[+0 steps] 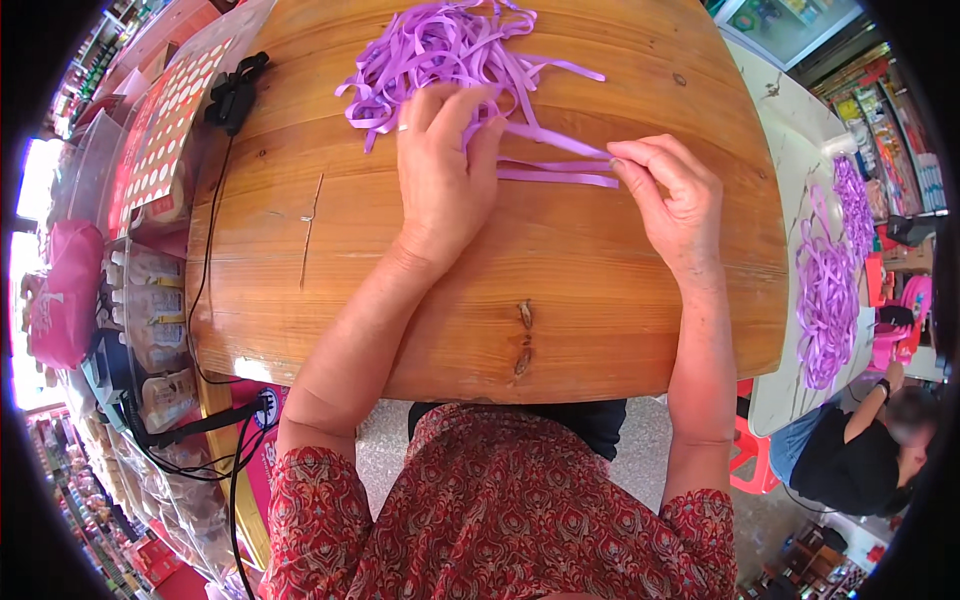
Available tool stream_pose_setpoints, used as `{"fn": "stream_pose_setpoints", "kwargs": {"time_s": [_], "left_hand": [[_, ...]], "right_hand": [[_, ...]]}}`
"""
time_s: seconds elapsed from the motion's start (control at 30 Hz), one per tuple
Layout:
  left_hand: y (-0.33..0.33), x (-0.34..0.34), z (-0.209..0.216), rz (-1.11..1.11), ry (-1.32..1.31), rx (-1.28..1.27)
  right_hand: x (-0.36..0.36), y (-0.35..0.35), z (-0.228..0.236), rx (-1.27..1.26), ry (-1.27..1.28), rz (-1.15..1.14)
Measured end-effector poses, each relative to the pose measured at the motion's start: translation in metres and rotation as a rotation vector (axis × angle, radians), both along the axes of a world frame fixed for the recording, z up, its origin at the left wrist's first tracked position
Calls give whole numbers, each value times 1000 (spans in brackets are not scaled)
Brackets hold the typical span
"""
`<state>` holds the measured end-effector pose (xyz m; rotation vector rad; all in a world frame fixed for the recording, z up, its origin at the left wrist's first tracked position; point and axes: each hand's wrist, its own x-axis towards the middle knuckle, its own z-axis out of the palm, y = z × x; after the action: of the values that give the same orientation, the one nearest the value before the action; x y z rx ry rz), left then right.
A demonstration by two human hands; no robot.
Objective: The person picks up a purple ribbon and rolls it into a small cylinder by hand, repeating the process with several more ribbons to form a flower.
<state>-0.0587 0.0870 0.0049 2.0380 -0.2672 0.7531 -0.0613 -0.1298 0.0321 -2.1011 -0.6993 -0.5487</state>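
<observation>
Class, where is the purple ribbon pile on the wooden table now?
In the head view, the purple ribbon pile lies at the top, left of centre, on the wooden table, with the left hand at its near edge.

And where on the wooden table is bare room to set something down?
The wooden table is bare between the forearms, from the lower ribbon ends to the near edge, and right of the ribbon pile, beyond the right hand. Left of the left forearm, only a thin brown strand lies before the black cable. Crowded: around the pile and left hand.
</observation>
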Motion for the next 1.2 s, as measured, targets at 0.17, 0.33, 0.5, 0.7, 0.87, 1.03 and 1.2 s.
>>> {"fn": "stream_pose_setpoints", "kwargs": {"time_s": [0.17,0.33,0.5,0.7,0.87,1.03,1.2], "left_hand": [[-21,-17,4,-76,-293,98],[-29,-25,1,-529,352,-595],[-21,-26,6,-612,805,-610],[-24,-28,4,-514,635,-701],[-20,-23,-1,-465,626,-743],[-18,-23,1,-422,620,-743],[-19,-27,7,-418,576,-739]], "right_hand": [[-5,9,-7,-130,-152,95],[-7,18,-9,-162,-289,152],[-6,18,-11,-162,-374,142],[-6,16,-10,-172,-318,46],[-3,4,-6,14,-45,16],[6,-13,-2,227,30,41],[5,-16,-1,256,61,33]]}}
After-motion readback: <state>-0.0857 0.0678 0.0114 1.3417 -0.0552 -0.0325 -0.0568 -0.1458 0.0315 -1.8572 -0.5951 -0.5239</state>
